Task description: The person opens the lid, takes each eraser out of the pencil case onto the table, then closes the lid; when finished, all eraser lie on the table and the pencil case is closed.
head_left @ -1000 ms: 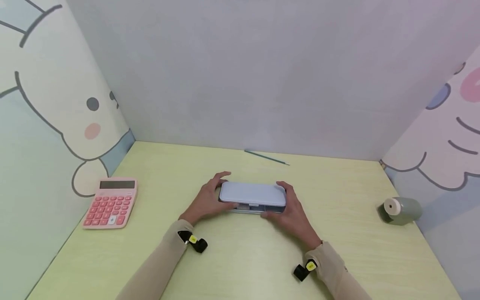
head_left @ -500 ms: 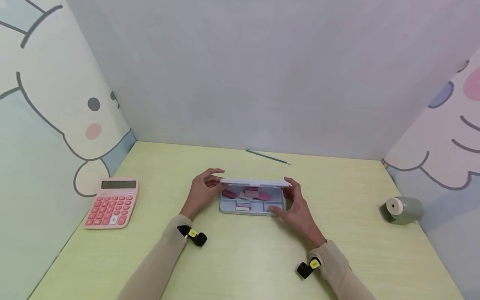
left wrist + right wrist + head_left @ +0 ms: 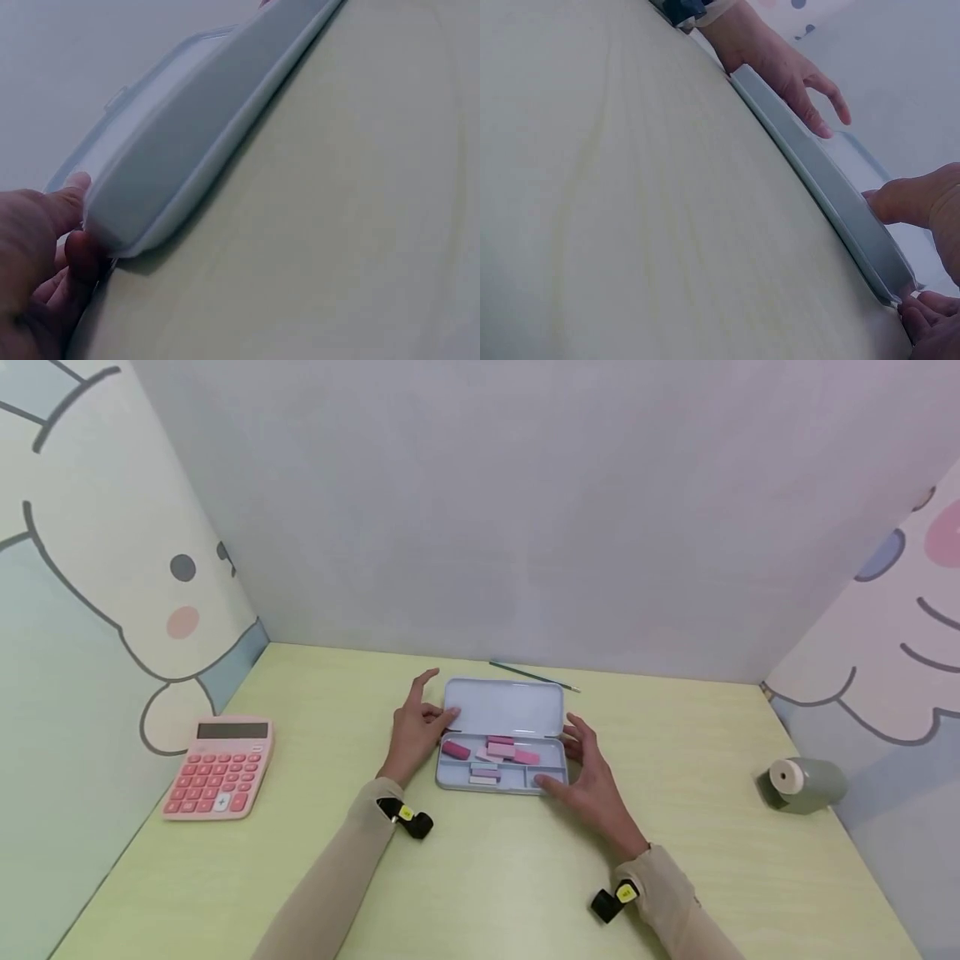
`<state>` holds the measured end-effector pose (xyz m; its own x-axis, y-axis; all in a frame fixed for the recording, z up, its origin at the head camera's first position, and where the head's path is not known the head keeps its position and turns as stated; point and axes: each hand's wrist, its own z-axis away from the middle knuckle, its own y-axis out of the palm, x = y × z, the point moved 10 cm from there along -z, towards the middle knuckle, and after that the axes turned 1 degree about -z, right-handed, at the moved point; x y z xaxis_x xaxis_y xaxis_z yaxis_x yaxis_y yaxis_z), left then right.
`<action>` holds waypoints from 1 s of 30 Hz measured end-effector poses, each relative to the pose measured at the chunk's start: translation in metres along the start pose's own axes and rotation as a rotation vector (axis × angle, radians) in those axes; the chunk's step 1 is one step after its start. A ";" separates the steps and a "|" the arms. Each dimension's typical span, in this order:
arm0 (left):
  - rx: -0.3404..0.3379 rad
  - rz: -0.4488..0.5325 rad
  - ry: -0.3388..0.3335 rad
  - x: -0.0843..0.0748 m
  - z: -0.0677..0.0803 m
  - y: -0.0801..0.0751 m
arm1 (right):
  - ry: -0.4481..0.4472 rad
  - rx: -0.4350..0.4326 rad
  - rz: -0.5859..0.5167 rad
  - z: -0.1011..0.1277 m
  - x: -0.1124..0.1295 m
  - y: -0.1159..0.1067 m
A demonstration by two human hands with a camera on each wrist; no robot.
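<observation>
A pale blue pencil case [image 3: 498,774] lies open in the middle of the yellow-green table, its lid [image 3: 502,707] tilted back away from me. Several pink and purple erasers [image 3: 501,748] sit in its tray compartments. My left hand [image 3: 416,727] is at the case's left end, thumb against the lid's edge and fingers mostly straight. In the left wrist view that thumb [image 3: 71,191] meets the case's corner [image 3: 195,142]. My right hand [image 3: 587,770] grips the tray's right end, thumb at the front corner. In the right wrist view its thumb [image 3: 911,199] is on the rim [image 3: 817,176].
A pink calculator [image 3: 220,767] lies at the left by the wall. Near the back wall, just behind the lid, lies a green pencil [image 3: 534,676]. A grey-green round sharpener [image 3: 802,783] stands at the far right. Cartoon-printed panels enclose three sides.
The case went from closed to fully open: the lid swung up and back, showing the erasers. Both hands stayed at the case's ends, the left following the lid rearward.
</observation>
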<state>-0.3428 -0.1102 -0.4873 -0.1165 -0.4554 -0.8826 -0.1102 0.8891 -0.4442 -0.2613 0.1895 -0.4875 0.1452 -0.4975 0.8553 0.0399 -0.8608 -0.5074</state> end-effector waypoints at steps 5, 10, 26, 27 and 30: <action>0.038 -0.054 0.031 -0.004 0.001 0.004 | -0.028 -0.003 0.039 0.001 0.002 0.001; 0.104 -0.187 0.077 -0.011 0.005 0.010 | -0.070 -0.002 0.077 0.001 0.004 0.003; 0.530 -0.494 0.079 -0.003 0.030 0.022 | -0.088 -0.005 0.095 0.002 0.005 0.002; 0.539 -0.498 0.082 -0.002 0.030 0.024 | -0.088 -0.007 0.099 0.002 0.004 0.002; 0.556 -0.512 0.079 0.000 0.031 0.027 | -0.091 -0.010 0.097 0.002 0.004 0.001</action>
<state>-0.3153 -0.0850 -0.5038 -0.2572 -0.8008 -0.5409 0.3420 0.4481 -0.8260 -0.2583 0.1869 -0.4848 0.2373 -0.5666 0.7890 0.0112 -0.8106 -0.5855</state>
